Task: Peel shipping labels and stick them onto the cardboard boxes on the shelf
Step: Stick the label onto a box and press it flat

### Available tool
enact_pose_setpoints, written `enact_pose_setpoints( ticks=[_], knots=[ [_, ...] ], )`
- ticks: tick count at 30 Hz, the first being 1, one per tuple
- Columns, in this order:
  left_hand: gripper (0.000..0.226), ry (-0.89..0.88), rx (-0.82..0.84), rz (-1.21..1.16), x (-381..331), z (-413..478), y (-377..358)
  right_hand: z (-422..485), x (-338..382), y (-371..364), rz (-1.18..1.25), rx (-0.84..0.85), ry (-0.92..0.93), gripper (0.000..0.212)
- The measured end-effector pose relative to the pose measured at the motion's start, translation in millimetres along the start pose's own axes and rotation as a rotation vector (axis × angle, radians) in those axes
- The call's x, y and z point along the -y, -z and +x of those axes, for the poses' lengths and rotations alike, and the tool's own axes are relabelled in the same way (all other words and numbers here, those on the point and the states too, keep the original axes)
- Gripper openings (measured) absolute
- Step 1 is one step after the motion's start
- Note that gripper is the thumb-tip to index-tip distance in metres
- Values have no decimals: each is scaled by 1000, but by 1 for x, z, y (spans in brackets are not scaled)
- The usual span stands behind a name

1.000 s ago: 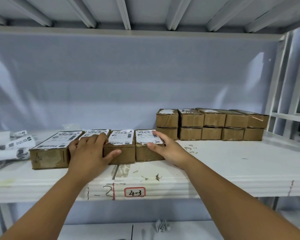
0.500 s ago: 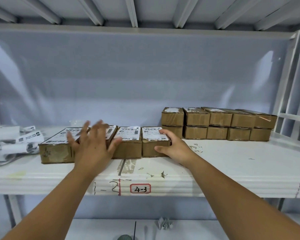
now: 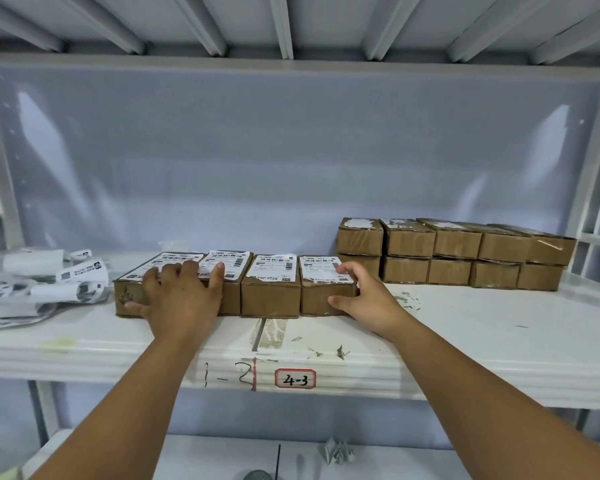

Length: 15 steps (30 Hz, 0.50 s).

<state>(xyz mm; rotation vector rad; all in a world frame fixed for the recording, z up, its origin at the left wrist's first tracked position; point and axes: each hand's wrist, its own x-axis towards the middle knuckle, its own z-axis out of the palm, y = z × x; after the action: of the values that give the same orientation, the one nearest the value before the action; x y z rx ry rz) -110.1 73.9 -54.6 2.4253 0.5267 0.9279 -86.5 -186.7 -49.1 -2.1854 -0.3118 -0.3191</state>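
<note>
A row of several cardboard boxes with white shipping labels on top lies on the white shelf (image 3: 465,327). My left hand (image 3: 182,299) lies flat over the front and top of the leftmost box (image 3: 129,292) and the second box (image 3: 231,271), fingers spread. The third box (image 3: 271,296) is untouched. My right hand (image 3: 366,296) holds the right end of the rightmost labelled box (image 3: 316,296), fingers on its label and thumb on its front face. Behind it on the right stands a two-high stack of unlabelled boxes (image 3: 451,251).
A pile of curled label sheets and backing paper (image 3: 45,285) lies at the shelf's left end. The shelf's front edge carries a red-framed tag "4-3" (image 3: 295,378). Crumpled paper (image 3: 338,452) sits on the lower shelf. White uprights stand at both sides.
My left hand lifted off the boxes with spread fingers, then came back down over the two leftmost boxes. My right hand stayed at the rightmost labelled box, its fingers now on top.
</note>
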Motion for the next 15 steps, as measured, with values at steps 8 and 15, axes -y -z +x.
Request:
enact_pose_setpoints(
  ticks=[8, 15],
  knots=[
    [49, -101, -70, -138, 3, 8, -6, 0, 0, -1, 18, -28, 12, 40],
    [74, -458, -15, 3, -1, -3, -5, 1, -2, -2, 10, -49, 17, 41]
  ],
)
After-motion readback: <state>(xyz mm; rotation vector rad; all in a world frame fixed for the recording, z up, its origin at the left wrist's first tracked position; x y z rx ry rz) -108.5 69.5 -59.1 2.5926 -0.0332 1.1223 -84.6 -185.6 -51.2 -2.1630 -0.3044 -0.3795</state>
